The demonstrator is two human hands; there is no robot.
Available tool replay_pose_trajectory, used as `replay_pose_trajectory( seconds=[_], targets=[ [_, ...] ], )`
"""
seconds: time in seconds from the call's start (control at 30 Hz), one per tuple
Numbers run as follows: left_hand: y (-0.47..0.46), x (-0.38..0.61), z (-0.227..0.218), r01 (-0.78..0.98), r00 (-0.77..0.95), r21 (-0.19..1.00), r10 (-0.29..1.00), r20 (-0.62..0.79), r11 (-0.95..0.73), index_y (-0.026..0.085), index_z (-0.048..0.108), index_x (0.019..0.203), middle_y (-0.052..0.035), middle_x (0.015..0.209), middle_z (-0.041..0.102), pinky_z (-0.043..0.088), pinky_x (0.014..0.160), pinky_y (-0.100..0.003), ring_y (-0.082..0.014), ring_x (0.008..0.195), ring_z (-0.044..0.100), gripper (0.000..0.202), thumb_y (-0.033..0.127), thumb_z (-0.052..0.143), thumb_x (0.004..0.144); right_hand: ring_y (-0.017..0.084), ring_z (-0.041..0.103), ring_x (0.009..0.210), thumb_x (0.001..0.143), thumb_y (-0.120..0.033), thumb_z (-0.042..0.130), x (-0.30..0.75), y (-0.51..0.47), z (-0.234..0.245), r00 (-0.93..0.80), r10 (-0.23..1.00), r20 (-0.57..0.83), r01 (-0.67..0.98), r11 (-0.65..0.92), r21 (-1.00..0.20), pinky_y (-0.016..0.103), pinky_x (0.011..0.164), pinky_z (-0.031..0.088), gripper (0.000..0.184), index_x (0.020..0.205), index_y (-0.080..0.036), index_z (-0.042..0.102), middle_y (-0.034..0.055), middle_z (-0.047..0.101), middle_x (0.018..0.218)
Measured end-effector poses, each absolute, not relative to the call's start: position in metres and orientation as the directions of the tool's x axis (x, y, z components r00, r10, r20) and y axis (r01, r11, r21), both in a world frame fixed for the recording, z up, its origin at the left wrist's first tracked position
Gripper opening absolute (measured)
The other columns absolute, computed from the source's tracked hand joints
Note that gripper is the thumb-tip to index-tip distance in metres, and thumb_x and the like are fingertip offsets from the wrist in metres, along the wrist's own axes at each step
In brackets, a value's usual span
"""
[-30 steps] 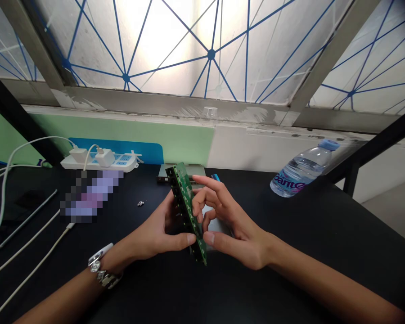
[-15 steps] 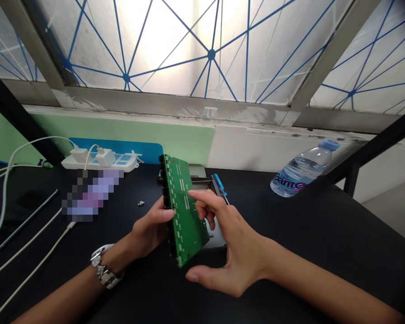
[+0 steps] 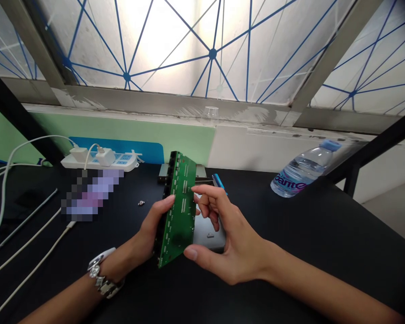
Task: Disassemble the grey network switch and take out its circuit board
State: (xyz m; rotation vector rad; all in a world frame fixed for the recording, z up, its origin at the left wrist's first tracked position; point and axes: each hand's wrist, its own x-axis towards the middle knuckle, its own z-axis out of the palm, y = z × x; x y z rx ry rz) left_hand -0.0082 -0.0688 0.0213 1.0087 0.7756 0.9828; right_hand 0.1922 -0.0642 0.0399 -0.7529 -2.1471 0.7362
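Note:
A green circuit board (image 3: 180, 225) with a row of black ports along its left edge stands tilted on end above the desk. My left hand (image 3: 151, 227) is closed on that port side, thumb over the front face and fingers hidden behind. My right hand (image 3: 234, 238) is open at the board's right edge, index finger and thumb spread apart; whether the fingertips touch the board I cannot tell. Partly hidden behind both lies a grey metal case (image 3: 211, 231). A blue-handled tool (image 3: 218, 181) rests by the case, mostly covered by my right hand.
Small metal screws (image 3: 141, 203) lie left of my left hand. A white power strip (image 3: 124, 161) with plugs and white cables (image 3: 30, 238) occupies the left side. On the right, a water bottle (image 3: 299, 171) leans near a black frame bar (image 3: 367, 150). A clear cup (image 3: 211, 112) stands on the sill.
My left hand has turned the circuit board, so its top has swung right and its lower end left. My right hand has stayed close to the board's right edge.

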Motion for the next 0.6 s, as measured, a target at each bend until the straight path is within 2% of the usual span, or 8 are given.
replay_pose_trajectory(
  seconds=[0.1, 0.23, 0.37, 0.47, 0.53, 0.6],
  targets=[
    [-0.072, -0.005, 0.019, -0.308, 0.36, 0.942, 0.933, -0.014, 0.134, 0.02, 0.066, 0.113, -0.0067, 0.096, 0.072, 0.049, 0.074, -0.034, -0.0213, 0.078, 0.063, 0.053, 0.067, 0.046, 0.098, 0.015, 0.052, 0.075, 0.079, -0.046, 0.081, 0.189, -0.071, 0.046, -0.552, 0.743, 0.378, 0.27, 0.589, -0.762, 0.03, 0.064, 0.045, 0.089, 0.149, -0.03, 0.029, -0.0016, 0.047, 0.092],
    [-0.069, -0.004, 0.021, -0.248, 0.37, 0.968, 0.928, 0.052, 0.044, 0.023, 0.059, 0.115, -0.0063, 0.104, 0.07, 0.047, 0.088, -0.039, -0.0247, 0.095, 0.062, 0.052, 0.066, 0.033, 0.102, 0.014, 0.051, 0.069, 0.083, -0.043, 0.08, 0.186, -0.074, 0.053, -0.51, 0.818, 0.266, 0.245, 0.435, -0.867, 0.029, 0.061, 0.045, 0.088, 0.149, -0.029, 0.025, -0.0037, 0.05, 0.086],
    [-0.059, -0.014, 0.028, -0.117, 0.293, 0.993, 0.955, 0.04, -0.006, 0.023, 0.06, 0.111, -0.0061, 0.103, 0.068, 0.043, 0.09, -0.041, -0.0269, 0.099, 0.058, 0.05, 0.065, 0.035, 0.101, 0.013, 0.055, 0.069, 0.09, -0.038, 0.075, 0.19, -0.062, 0.056, -0.464, 0.868, 0.178, 0.133, 0.267, -0.955, 0.029, 0.061, 0.047, 0.071, 0.144, -0.028, 0.03, -0.0038, 0.057, 0.084],
    [-0.053, -0.023, 0.035, -0.065, 0.188, 0.997, 0.981, 0.045, -0.033, 0.021, 0.065, 0.109, -0.0065, 0.102, 0.067, 0.042, 0.089, -0.04, -0.0279, 0.1, 0.058, 0.051, 0.063, 0.036, 0.101, 0.011, 0.056, 0.063, 0.095, -0.034, 0.068, 0.198, -0.044, 0.052, -0.446, 0.887, 0.123, 0.074, 0.174, -0.982, 0.026, 0.055, 0.047, 0.057, 0.143, -0.025, 0.038, -0.0031, 0.06, 0.082],
    [-0.05, -0.028, 0.037, -0.046, 0.144, 0.996, 0.986, 0.084, -0.078, 0.021, 0.066, 0.112, -0.0078, 0.106, 0.068, 0.042, 0.09, -0.04, -0.0293, 0.104, 0.057, 0.049, 0.06, 0.039, 0.101, 0.011, 0.057, 0.055, 0.094, -0.033, 0.069, 0.203, -0.031, 0.046, -0.427, 0.904, 0.025, 0.107, 0.078, -0.991, 0.025, 0.047, 0.046, 0.066, 0.149, -0.02, 0.035, -0.0049, 0.058, 0.075],
    [-0.05, -0.029, 0.036, -0.08, 0.155, 0.987, 0.977, 0.147, -0.136, 0.021, 0.064, 0.118, -0.0087, 0.116, 0.067, 0.042, 0.093, -0.039, -0.0299, 0.111, 0.057, 0.042, 0.054, 0.045, 0.1, 0.014, 0.061, 0.053, 0.093, -0.031, 0.069, 0.206, -0.02, 0.038, -0.453, 0.888, -0.077, 0.131, -0.019, -0.991, 0.027, 0.046, 0.051, 0.077, 0.156, -0.014, 0.026, -0.0053, 0.059, 0.069]
  ],
)
